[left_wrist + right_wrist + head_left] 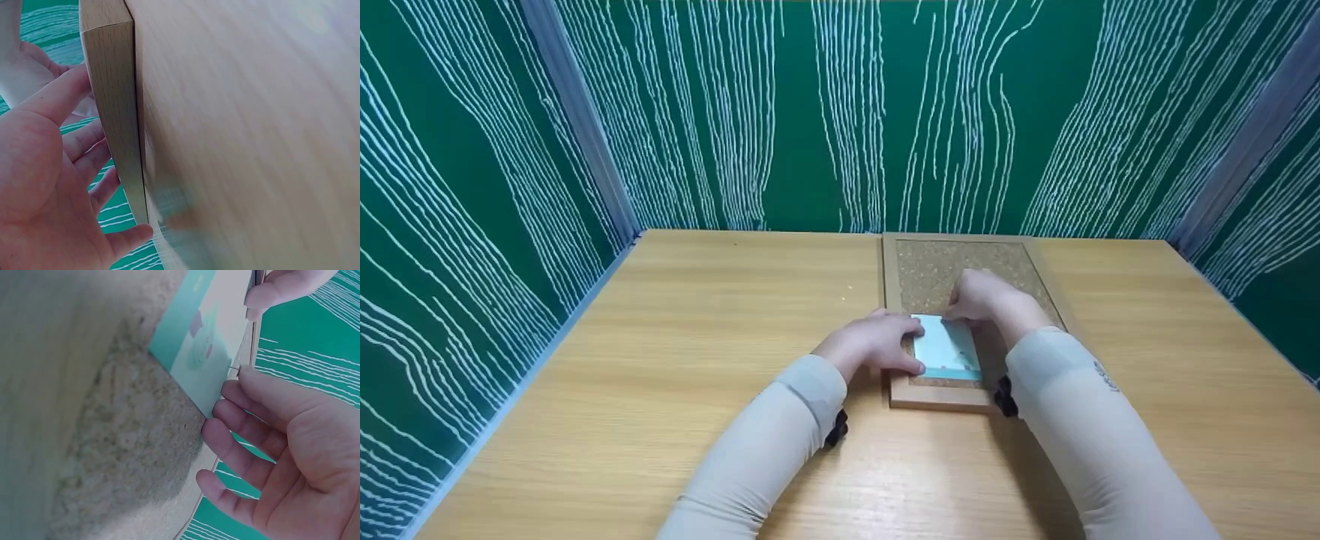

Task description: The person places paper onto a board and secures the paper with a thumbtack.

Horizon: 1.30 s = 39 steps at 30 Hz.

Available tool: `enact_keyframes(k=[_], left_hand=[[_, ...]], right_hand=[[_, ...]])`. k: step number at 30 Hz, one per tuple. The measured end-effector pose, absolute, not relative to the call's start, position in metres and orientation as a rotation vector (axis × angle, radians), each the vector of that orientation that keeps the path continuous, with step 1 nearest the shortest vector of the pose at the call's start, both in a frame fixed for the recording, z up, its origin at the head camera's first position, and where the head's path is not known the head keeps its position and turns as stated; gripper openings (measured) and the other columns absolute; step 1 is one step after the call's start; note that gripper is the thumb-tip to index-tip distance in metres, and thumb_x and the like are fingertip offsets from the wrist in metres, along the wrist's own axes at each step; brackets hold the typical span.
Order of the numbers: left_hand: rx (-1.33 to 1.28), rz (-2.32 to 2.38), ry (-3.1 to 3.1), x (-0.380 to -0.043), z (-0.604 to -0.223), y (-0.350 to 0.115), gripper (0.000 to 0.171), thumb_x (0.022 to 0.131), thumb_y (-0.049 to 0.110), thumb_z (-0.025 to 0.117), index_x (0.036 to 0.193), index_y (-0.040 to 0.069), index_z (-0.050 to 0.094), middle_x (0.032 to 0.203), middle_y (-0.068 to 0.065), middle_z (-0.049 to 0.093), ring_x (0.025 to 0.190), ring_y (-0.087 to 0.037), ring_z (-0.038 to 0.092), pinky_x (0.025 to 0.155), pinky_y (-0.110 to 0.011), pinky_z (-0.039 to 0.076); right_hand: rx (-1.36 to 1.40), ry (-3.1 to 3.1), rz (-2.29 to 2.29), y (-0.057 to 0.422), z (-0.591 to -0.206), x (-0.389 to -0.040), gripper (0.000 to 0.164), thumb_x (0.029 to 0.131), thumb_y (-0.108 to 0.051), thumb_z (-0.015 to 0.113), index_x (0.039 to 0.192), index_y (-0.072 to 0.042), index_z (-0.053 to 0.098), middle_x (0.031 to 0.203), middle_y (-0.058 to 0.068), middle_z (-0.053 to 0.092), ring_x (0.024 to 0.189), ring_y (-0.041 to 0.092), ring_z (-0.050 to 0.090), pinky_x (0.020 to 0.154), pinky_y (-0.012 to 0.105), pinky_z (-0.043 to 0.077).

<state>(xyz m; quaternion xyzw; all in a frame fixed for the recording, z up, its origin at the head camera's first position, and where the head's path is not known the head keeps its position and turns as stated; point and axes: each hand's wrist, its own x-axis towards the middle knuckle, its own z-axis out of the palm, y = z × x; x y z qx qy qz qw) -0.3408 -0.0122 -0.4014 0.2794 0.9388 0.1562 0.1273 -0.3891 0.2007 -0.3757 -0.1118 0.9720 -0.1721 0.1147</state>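
A pale green-and-white card [945,346] with a small printed picture lies on the near half of a wood-framed cork board [952,262]. At the card's left side, my left hand [877,341] touches its edge with fingers spread, the thumb near the lower corner. My right hand [981,295] is over the card's far edge. In the right wrist view, the thumb and index finger pinch a thumbtack [238,370], its thin point directed toward the card. The remaining fingers are by the card's edge and the cork. Much of the tack's head is hidden.
The board's frame [937,397] stands raised above the wooden table [720,315]. Tiny pale specks lie left of the board. Green walls [795,112] with white wavy lines enclose the table at the back and sides.
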Motion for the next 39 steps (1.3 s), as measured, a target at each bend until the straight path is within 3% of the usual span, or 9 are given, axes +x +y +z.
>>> enact_keyframes(k=[20, 31, 39], left_hand=[[0.814, 0.461, 2.727, -0.3412, -0.4035, -0.0121, 0.066, 0.09, 0.048, 0.075, 0.148, 0.025, 0.056, 0.149, 0.002, 0.05, 0.133, -0.017, 0.04, 0.111, -0.038, 0.037], [0.829, 0.447, 2.735, -0.3422, -0.4029, -0.011, 0.065, 0.09, 0.048, 0.075, 0.147, 0.024, 0.056, 0.149, 0.002, 0.051, 0.135, -0.017, 0.038, 0.111, -0.037, 0.037], [0.802, 0.464, 2.728, -0.3424, -0.4048, -0.0119, 0.066, 0.089, 0.049, 0.075, 0.148, 0.026, 0.055, 0.15, 0.002, 0.049, 0.133, -0.016, 0.039, 0.111, -0.039, 0.037]], right_hand=[[-0.276, 2.871, -0.532, 0.1978, -0.3785, -0.3871, 0.015, 0.093, -0.016, 0.076, 0.102, -0.005, 0.08, 0.084, 0.007, 0.072, 0.075, 0.024, 0.064, 0.067, 0.035, 0.051], [-0.376, 2.928, -0.391, 0.2009, -0.3785, -0.3905, 0.013, 0.091, -0.02, 0.077, 0.089, -0.008, 0.08, 0.075, 0.003, 0.067, 0.069, 0.022, 0.058, 0.061, 0.033, 0.046], [-0.274, 2.891, -0.46, 0.199, -0.3781, -0.3887, 0.011, 0.094, -0.017, 0.075, 0.096, -0.009, 0.081, 0.082, 0.006, 0.07, 0.075, 0.025, 0.06, 0.066, 0.036, 0.047]])
